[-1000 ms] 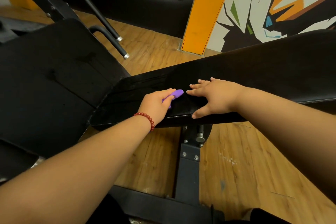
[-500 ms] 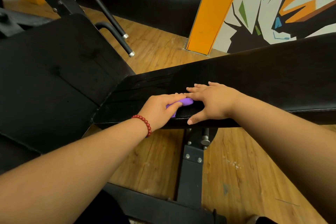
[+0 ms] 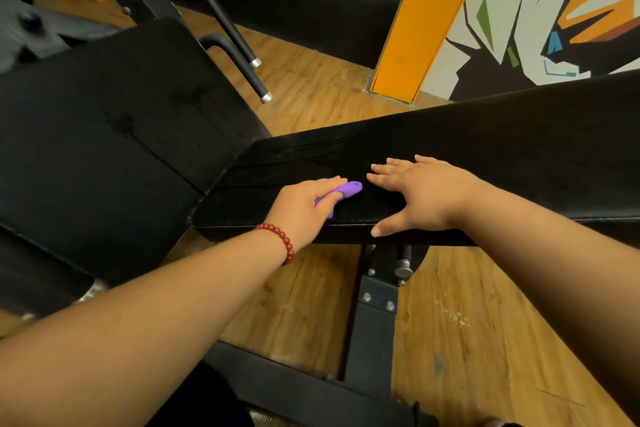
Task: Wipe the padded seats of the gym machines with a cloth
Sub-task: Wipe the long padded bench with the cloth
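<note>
A long black padded bench seat (image 3: 485, 149) runs from the centre to the right edge. My left hand (image 3: 304, 208), with a red bead bracelet at the wrist, grips a small purple cloth (image 3: 349, 189) and presses it on the seat's near left end. Most of the cloth is hidden under the fingers. My right hand (image 3: 422, 196) lies flat on the pad just right of the cloth, fingers spread and thumb over the front edge. A second, wider black pad (image 3: 104, 156) slopes away at the left.
The bench's black steel post (image 3: 374, 315) and base beam (image 3: 304, 388) stand on the wooden floor (image 3: 485, 340) below my arms. Two black handle bars (image 3: 225, 21) jut out behind the left pad. An orange pillar (image 3: 422, 17) and a painted wall (image 3: 554, 10) lie beyond.
My left hand with the cloth slid right toward my right hand, then back left a little, opening a small gap. My right hand has stayed flat on the pad.
</note>
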A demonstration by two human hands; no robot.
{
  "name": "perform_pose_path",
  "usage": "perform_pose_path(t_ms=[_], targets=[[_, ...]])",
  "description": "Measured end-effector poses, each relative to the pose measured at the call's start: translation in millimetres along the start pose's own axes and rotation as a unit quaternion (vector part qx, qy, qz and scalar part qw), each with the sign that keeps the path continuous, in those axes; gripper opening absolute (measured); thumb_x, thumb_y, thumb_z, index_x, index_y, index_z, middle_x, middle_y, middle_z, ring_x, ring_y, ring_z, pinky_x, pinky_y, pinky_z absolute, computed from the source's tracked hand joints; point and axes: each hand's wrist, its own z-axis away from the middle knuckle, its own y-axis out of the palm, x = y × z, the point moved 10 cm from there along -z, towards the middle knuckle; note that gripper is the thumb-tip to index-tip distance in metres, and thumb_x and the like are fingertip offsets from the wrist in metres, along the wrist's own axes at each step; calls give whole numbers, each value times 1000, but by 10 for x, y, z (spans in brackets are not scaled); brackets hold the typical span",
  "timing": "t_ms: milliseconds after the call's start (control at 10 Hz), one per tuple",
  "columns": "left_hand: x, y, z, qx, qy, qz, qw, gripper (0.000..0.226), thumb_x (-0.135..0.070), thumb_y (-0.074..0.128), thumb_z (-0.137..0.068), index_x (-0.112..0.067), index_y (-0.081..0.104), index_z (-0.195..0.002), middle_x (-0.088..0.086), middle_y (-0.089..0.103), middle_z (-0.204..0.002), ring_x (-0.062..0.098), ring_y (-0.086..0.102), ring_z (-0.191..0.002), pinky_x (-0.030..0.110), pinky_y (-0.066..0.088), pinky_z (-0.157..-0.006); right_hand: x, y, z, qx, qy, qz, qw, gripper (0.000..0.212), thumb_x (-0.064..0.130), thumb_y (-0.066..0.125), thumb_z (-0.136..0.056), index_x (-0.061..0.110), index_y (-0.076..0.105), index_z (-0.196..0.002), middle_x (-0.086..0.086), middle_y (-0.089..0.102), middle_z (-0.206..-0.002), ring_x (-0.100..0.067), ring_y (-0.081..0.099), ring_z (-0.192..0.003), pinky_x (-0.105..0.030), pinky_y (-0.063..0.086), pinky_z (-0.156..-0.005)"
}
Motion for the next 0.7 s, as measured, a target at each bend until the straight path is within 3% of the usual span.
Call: perform_pose_path(t_ms=[100,300,400,500,700], targets=[[82,-60,-58,-25,-53,-2,998,36,-26,49,-100,-27,54,-136,-6,59,-132,10,50,-124,16,31,-97,6,4,-3,5,0,-2,1000,94,73,50,-81,30,11,-154,10,6,-162,-11,0,-149,-40,1,-121],[70,-83,-78,-60,-85,-37,994,36,-26,45,-102,-27,51,-138,-2,63,-124,-4,44,-91,13,33,-85,4,3,6,7,5,0,1000,94,73,50,-80,30,11,-154,10,6,-162,-11,0,-149,-40,1,-121],[-73,7,14,-31,-26,-27,999,36,-24,50,-100,-26,53,-136,-6,57,-135,-5,48,-108,12,33,-93,-1,5,-6,2,5,0,1000,94,74,50,-80,30,11,-154,9,7,-162,-12,0,-149,-40,1,-121],[-127,45,53,-13,15,-43,999,37,-24,49,-100,-28,52,-137,-7,54,-139,5,47,-126,11,28,-98,3,12,-12,1,4,-1,1000,94,73,50,-81,30,11,-155,10,6,-162,-11,0,-149,-40,1,-120],[129,-120,-134,-40,-74,-43,995,36,-24,45,-102,-27,52,-137,-2,63,-125,-3,49,-90,16,36,-88,12,9,-3,12,6,3,1000,93,72,49,-82,30,10,-155,10,5,-162,-12,-1,-149,-41,1,-121]])
